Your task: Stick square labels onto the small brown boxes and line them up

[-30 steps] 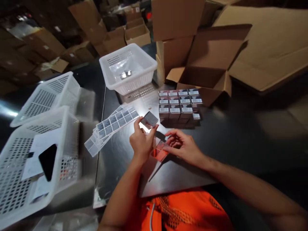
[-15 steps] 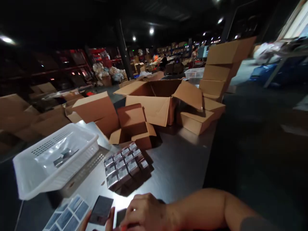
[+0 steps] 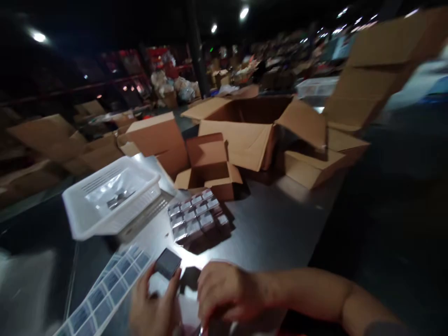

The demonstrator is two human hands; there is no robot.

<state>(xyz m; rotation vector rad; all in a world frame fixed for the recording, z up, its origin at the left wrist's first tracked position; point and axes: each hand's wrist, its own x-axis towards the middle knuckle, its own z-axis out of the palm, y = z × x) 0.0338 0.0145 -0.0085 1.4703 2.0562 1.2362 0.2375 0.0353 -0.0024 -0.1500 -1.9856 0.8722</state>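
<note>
My left hand (image 3: pixel 154 298) grips a small dark box (image 3: pixel 168 262) between thumb and fingers, just above the shiny table. Beside it on the right, my right hand (image 3: pixel 224 291) is closed with its fingers curled downward; whatever they hold is blurred and hidden. To the left of my left hand lie strips of sticker labels (image 3: pixel 105 291), with dark rectangles on a pale backing. Beyond both hands stands a block of several small boxes (image 3: pixel 196 217) packed in rows, their tops wrapped in shiny film.
A white plastic basket (image 3: pixel 105 228) with a few small items sits at the left. Behind the small boxes is an open small carton (image 3: pixel 210 175), then a large open carton (image 3: pixel 234 140). Tall stacked cartons (image 3: pixel 364 93) rise at the right, near the table's edge.
The camera view has shifted, so the scene sits further right and nearer items higher. More of my left hand and the label strips shows now. The small box stays in my left hand.
</note>
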